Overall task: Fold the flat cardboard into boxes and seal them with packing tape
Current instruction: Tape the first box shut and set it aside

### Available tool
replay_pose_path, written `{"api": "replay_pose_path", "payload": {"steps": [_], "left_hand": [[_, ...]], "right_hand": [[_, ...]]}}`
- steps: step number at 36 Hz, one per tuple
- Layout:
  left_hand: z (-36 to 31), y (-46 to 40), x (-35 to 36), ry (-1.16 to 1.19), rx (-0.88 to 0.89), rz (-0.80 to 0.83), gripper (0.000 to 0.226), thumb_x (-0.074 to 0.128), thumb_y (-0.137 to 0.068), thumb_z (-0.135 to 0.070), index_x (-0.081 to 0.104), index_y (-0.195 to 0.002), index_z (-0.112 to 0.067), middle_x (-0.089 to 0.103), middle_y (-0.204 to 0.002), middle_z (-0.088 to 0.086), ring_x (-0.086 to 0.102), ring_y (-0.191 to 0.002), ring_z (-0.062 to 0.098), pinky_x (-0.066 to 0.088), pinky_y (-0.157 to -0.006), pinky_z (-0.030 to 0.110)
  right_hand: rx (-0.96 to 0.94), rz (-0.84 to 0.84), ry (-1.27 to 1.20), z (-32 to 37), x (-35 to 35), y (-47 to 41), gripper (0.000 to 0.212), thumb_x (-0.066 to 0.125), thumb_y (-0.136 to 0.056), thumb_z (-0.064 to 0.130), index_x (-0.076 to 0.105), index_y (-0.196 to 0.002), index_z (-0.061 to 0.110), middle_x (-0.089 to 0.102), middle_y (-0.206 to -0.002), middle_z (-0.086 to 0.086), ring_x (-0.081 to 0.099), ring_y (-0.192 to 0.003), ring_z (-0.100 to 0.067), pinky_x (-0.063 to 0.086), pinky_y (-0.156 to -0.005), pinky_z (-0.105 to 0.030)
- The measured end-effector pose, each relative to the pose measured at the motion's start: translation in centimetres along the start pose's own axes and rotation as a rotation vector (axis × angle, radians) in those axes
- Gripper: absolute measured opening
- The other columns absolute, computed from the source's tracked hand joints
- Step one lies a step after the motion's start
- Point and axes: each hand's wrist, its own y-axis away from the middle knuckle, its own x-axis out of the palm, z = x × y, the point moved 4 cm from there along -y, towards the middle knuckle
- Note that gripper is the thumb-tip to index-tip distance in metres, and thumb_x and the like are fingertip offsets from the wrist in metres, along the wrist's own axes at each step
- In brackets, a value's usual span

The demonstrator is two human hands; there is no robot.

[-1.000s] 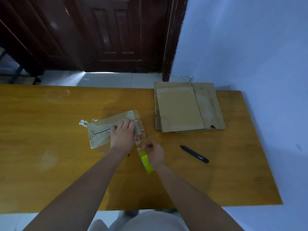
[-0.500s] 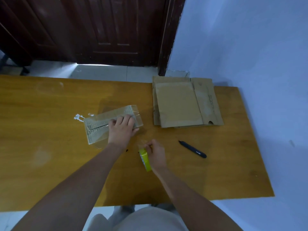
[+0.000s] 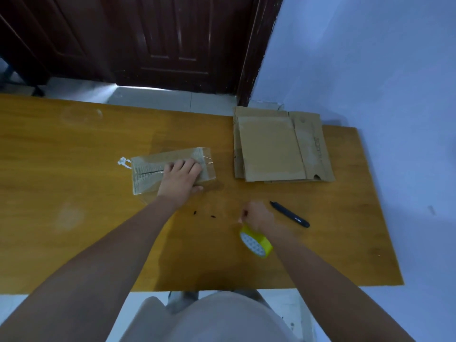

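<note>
We count 1 folded box, 1 stack of flat cardboard, 1 tape roll, 1 black cutter, 2 hands.

The box lies on the tabletop under our left hand. It's small, brown, low & oblong, w/ a seam running along its top and shiny clear tape over it; a crumpled whitish scrap of tape sticks out at the end away from the hand. Left hand is flat, palm down, fingers spread a little, pressing on the box's right half, thumb down on the near side.

Our right hand is nearer to us and off to the right of the left one, well apart from the box. It's curled closed, pinching something at the fingertips, prob. the tape end, but too small to tell. The roll is yellow w/ a white dotted core face, tilted, touching the underside of that hand at the wrist side.

The cutter lies just right of the right hand, on the tabletop, angled, not touched.

The flat cardboard sits beyond the right hand, at the far edge by the wall: several sheets stacked, edges not aligned, top one plain brown, a flap w/ faint print on the right side. Exact sheet count: can't tell.
</note>
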Motion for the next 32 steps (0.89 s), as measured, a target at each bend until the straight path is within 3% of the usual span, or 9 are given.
{"api": "replay_pose_path", "payload": {"steps": [2, 5, 13, 18, 28, 30, 32], "left_hand": [[0.3, 0.2, -0.1, -0.011, 0.000, 0.014, 0.049, 0.077, -0.072, -0.038, 0.057, -0.109, -0.011, 0.055, -0.116, 0.009, 0.050, -0.103, 0.032, 0.037, -0.087, 0.044], [0.7, 0.3, -0.3, -0.015, 0.003, 0.020, 0.049, 0.077, -0.072, -0.039, 0.057, -0.108, -0.012, 0.055, -0.116, 0.009, 0.050, -0.103, 0.032, 0.037, -0.086, 0.043], [0.9, 0.5, -0.5, 0.040, -0.012, 0.037, 0.048, 0.071, -0.079, -0.040, 0.052, -0.115, -0.016, 0.048, -0.122, 0.005, 0.044, -0.110, 0.028, 0.030, -0.091, 0.039], [1.0, 0.4, -0.6, 0.061, -0.024, 0.055, 0.048, 0.065, -0.083, -0.042, 0.048, -0.121, -0.017, 0.044, -0.128, 0.005, 0.040, -0.116, 0.027, 0.029, -0.097, 0.039], [1.2, 0.3, -0.4, 0.024, -0.011, 0.024, 0.052, 0.080, -0.067, -0.040, 0.057, -0.106, -0.014, 0.056, -0.110, 0.008, 0.052, -0.099, 0.031, 0.040, -0.085, 0.043], [1.2, 0.3, -0.4, 0.032, -0.010, 0.023, 0.051, 0.078, -0.070, -0.039, 0.057, -0.109, -0.013, 0.055, -0.113, 0.008, 0.051, -0.102, 0.032, 0.038, -0.087, 0.043], [1.2, 0.4, -0.5, 0.036, -0.008, 0.023, 0.050, 0.077, -0.072, -0.040, 0.056, -0.110, -0.014, 0.054, -0.115, 0.008, 0.050, -0.104, 0.031, 0.036, -0.089, 0.042]], "right_hand": [[0.036, 0.091, 0.078, -0.4, 0.4, 0.2, 0.015, 0.054, -0.090, 0.015, 0.065, -0.096, 0.007, 0.065, -0.099, -0.005, 0.062, -0.092, -0.022, 0.051, -0.078, -0.033], [0.066, 0.101, 0.090, -0.7, 1.4, 0.4, 0.019, 0.050, -0.091, 0.016, 0.065, -0.100, 0.009, 0.067, -0.104, -0.005, 0.063, -0.095, -0.022, 0.053, -0.084, -0.036], [0.046, -0.020, 0.008, 1.0, 1.6, -0.2, 0.022, 0.048, -0.086, 0.009, 0.069, -0.080, 0.014, 0.070, -0.088, -0.006, 0.065, -0.083, -0.023, 0.056, -0.077, -0.036], [0.040, -0.095, -0.009, 2.5, 1.5, -1.1, 0.019, 0.051, -0.089, 0.013, 0.070, -0.088, 0.014, 0.067, -0.087, -0.006, 0.063, -0.080, -0.024, 0.051, -0.066, -0.030], [0.054, -0.096, -0.015, 3.4, 1.3, -2.6, 0.022, 0.053, -0.088, 0.005, 0.064, -0.078, 0.022, 0.063, -0.086, -0.001, 0.061, -0.081, -0.020, 0.046, -0.066, -0.027], [0.051, -0.076, 0.011, 3.4, 1.5, -2.8, 0.020, 0.055, -0.088, 0.005, 0.067, -0.088, 0.021, 0.064, -0.090, -0.002, 0.062, -0.086, -0.020, 0.050, -0.069, -0.029], [0.053, -0.062, 0.007, 3.4, 1.6, -2.9, 0.033, 0.061, -0.087, 0.008, 0.064, -0.114, 0.027, 0.063, -0.105, -0.003, 0.062, -0.100, -0.022, 0.052, -0.077, -0.032]]}}
